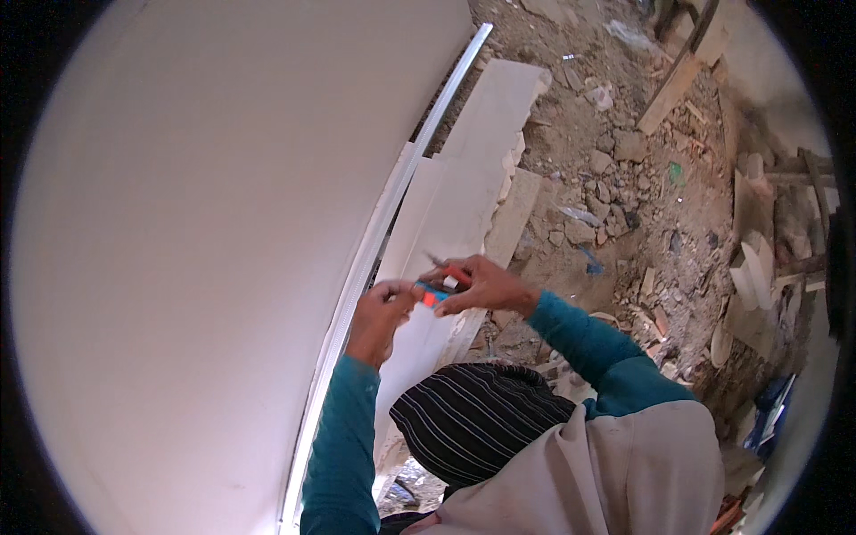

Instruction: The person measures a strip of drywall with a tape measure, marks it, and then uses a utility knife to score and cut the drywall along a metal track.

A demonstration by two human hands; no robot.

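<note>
My right hand (489, 285) holds a small blue and red hand tool (435, 293), with a thin dark tip sticking up past the fingers. My left hand (379, 310) pinches the blue end of the same tool from the left. Both hands meet just right of a thin metal strip (383, 214), which runs along the edge of a big white board (196, 250). Both sleeves are teal. What kind of tool it is cannot be told.
Several long white board offcuts (464, 187) lie beside the metal strip, under the hands. Rubble, stones and wood scraps (624, 178) cover the ground to the right. A dark striped cloth (477, 419) and a beige garment (615, 473) fill the lower middle.
</note>
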